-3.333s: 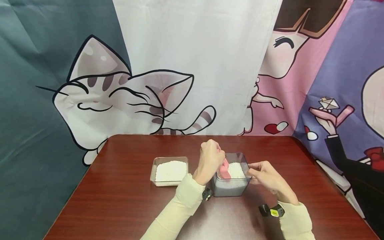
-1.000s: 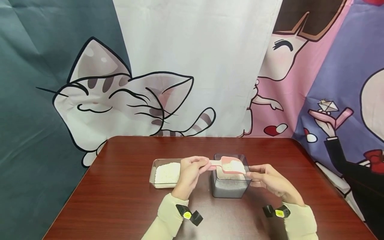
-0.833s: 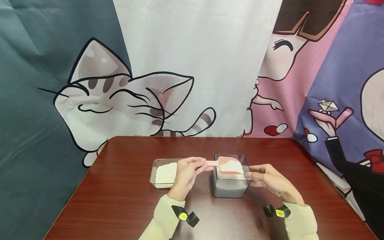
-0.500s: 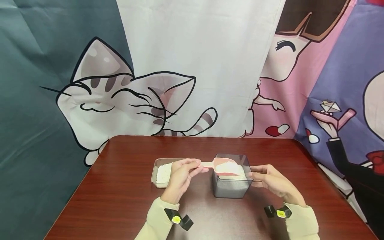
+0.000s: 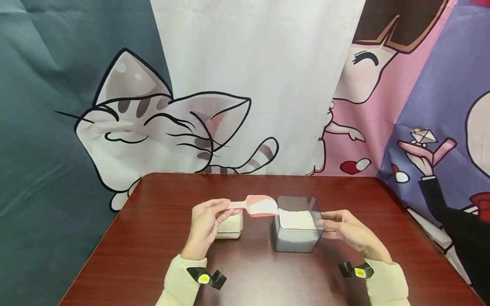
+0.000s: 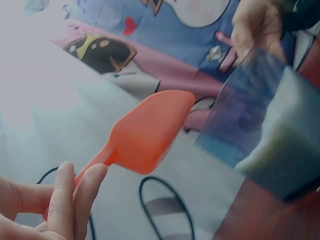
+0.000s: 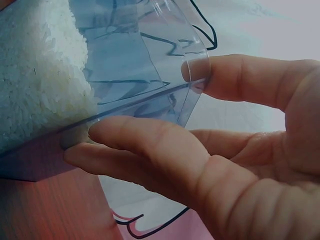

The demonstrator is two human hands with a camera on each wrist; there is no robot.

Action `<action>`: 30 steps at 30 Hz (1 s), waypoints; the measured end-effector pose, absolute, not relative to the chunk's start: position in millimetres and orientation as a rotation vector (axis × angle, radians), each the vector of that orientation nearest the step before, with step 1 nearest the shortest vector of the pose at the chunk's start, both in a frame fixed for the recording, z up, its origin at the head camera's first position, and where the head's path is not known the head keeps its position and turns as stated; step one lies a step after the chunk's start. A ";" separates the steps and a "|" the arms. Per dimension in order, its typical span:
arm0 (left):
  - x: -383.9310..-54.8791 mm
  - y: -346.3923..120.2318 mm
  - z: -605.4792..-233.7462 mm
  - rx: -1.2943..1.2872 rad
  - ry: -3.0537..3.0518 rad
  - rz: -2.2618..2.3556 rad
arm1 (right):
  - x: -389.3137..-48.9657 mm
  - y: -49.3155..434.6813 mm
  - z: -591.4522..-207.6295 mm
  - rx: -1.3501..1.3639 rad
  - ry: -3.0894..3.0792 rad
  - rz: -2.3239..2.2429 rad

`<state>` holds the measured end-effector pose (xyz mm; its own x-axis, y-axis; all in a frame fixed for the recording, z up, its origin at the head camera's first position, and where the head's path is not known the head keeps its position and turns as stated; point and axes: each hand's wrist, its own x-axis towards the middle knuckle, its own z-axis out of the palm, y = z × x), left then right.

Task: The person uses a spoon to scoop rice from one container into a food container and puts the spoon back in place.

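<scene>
My left hand (image 5: 204, 225) pinches the handle of a pink scoop (image 5: 262, 205) heaped with white rice. The scoop is in the air, level, between two containers, its lip near the left rim of a grey see-through bin (image 5: 298, 240). In the left wrist view the scoop (image 6: 150, 132) shows its outer side. Rice (image 7: 40, 75) lies inside the bin. My right hand (image 5: 350, 231) holds the bin's right side, fingers and thumb against the wall near a corner (image 7: 240, 125). A low clear tray (image 5: 229, 236) with rice stands behind my left hand, partly hidden by it.
Both containers stand on a reddish-brown wooden table (image 5: 153, 238). Behind its far edge hangs a cloth backdrop (image 5: 245, 51) with cartoon figures. A strap with a small dark device (image 5: 204, 277) sits on each wrist.
The scoop has gone from digging in the bin to being raised full of rice, then moved left off the bin. My right hand has stayed at the bin's side.
</scene>
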<state>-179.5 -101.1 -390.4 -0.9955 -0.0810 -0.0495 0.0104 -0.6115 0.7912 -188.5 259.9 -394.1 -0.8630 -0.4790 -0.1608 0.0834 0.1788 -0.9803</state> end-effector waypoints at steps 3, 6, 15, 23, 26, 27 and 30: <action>-180.0 -114.9 -388.9 0.153 -1.382 -2.743 | -187.3 259.5 -395.4 -0.345 2.023 -1.716; -181.0 -129.9 -386.9 0.171 -1.405 -2.712 | -187.4 259.3 -396.5 -0.337 2.020 -1.709; -187.6 -180.7 -387.6 0.218 -1.555 -2.672 | -190.4 260.8 -396.4 -0.346 2.039 -1.706; -193.3 -211.4 -396.1 0.301 -1.624 -2.649 | -192.1 263.1 -396.6 -0.351 2.031 -1.723; -192.0 -223.3 -398.2 0.326 -1.679 -2.614 | -192.1 262.5 -397.0 -0.354 2.033 -1.723; -191.2 -226.9 -398.5 0.337 -1.696 -2.599 | -192.1 262.2 -397.0 -0.350 2.034 -1.723; -188.4 -235.0 -398.6 0.364 -1.743 -2.527 | -192.1 261.7 -396.9 -0.347 2.035 -1.720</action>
<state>-188.4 -235.0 -398.6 -0.9710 -0.1737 -0.1641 -0.0916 -0.3635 0.9271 -192.1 261.7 -396.9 -0.8670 -0.4664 -0.1757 0.0955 0.1905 -0.9770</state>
